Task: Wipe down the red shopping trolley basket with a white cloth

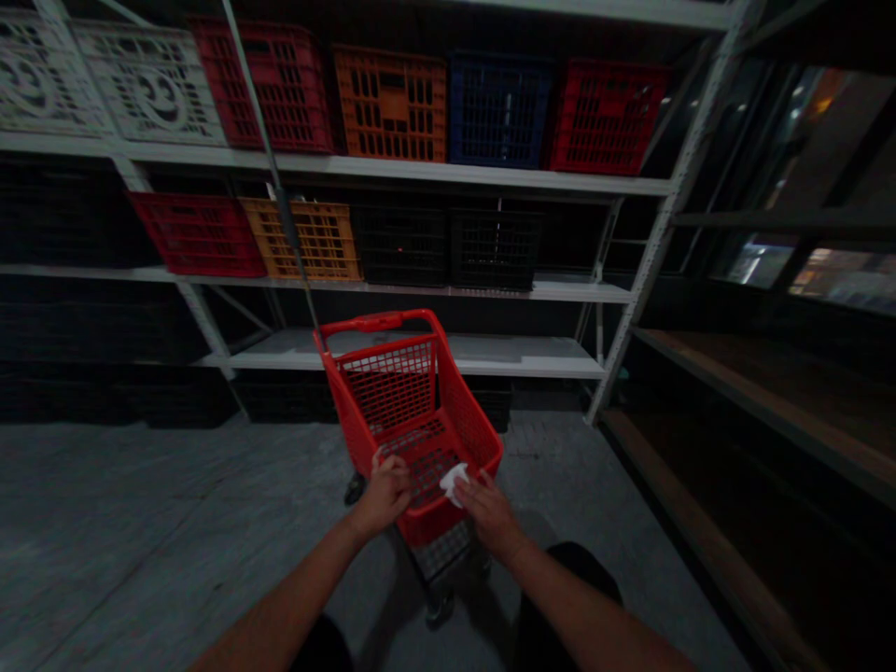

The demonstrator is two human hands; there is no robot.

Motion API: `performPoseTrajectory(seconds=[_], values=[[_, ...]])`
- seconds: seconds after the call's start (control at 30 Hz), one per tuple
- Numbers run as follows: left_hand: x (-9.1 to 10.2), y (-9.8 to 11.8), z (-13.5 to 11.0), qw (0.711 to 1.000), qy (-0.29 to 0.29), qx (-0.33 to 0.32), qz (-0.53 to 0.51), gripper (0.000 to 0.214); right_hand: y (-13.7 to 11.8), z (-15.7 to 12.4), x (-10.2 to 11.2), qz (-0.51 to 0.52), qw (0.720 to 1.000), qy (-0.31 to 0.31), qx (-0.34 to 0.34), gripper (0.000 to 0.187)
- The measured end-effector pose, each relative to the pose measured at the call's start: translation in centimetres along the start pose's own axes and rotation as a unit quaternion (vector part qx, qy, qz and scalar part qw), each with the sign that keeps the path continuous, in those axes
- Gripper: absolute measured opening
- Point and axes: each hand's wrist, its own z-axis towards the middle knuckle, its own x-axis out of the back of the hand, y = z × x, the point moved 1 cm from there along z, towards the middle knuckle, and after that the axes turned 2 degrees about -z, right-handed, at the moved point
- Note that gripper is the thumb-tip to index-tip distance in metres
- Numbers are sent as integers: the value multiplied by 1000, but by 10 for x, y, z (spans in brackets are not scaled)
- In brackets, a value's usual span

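A small red plastic shopping cart [470, 422] stands in front of me, its near rim close to my knees and its handle on the far side. My left hand [386, 492] is closed over the near left corner of the basket rim. At the near right of the rim, my right hand [488, 511] has a crumpled white cloth [455, 483] under its fingertips, held against the red edge. Whether it is cloth or paper is hard to make out. The basket's lattice floor shows between both hands.
Behind the cart rises a white metal rack [420, 170] with red, orange, blue, white and black crates, among them an orange crate [392, 103]. A thin pole [262, 121] stands up from the cart's handle. Wooden shelves [756, 420] run along the right. The floor is concrete.
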Motion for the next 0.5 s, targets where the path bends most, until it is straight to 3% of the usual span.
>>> performPoseTrajectory(seconds=[0.13, 0.23, 0.3, 0.37, 0.5], values=[[10, -7, -16, 1000, -26, -5, 0, 20, 56, -9, 22, -26, 999, 17, -42, 49], [23, -17, -23, 999, -45, 1, 17, 19, 78, -8, 33, -29, 992, 63, -105, 55], [30, -21, -23, 997, -54, 21, 50, 19, 77, -4, 34, -23, 983, 97, -155, 57], [32, -15, -19, 993, -43, 57, 93, 20, 63, 0, 28, 1, 982, 95, -160, 55], [11, 25, -3, 985, -2, 130, 116, 37, 26, 3, 8, 70, 995, 33, -57, 44]])
